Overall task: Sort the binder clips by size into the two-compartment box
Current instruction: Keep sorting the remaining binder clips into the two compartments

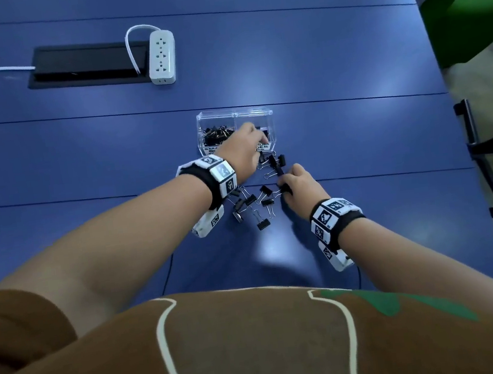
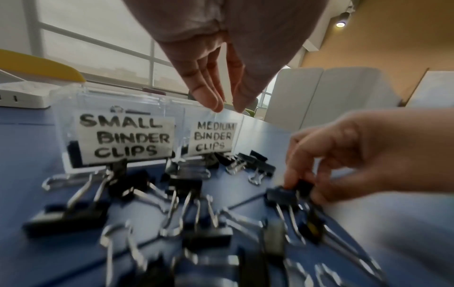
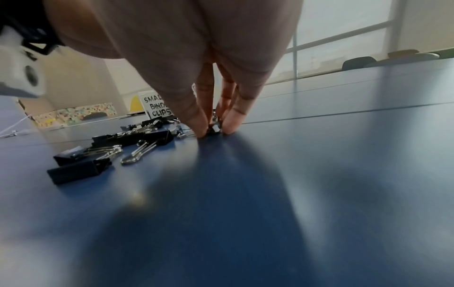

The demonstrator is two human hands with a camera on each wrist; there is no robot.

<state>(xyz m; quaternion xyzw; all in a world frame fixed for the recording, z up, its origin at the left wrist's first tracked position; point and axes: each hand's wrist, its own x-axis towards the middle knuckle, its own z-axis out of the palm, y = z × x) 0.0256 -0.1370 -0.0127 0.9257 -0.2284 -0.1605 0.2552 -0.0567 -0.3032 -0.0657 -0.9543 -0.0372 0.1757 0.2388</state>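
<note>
The clear two-compartment box [image 1: 253, 113] sits on the blue worktop [image 1: 343, 150], its front labels reading small binder clips on the left side and medium on the right. Small clips [image 1: 217, 134] already fill the left compartment. The left hand [image 1: 242, 153] hangs over the front of the box near the medium side, fingers [image 2: 209, 97] straight and together, holding nothing. Loose binder clips [image 1: 252, 204] lie scattered just in front of the box — black bodies, silver handles. The right hand [image 1: 299, 183] is down at the right edge of that scatter, fingertips [image 3: 201, 124] pinching one clip [image 2: 282, 193] against the worktop. Further back lies a white power strip [image 1: 162, 57].
</note>
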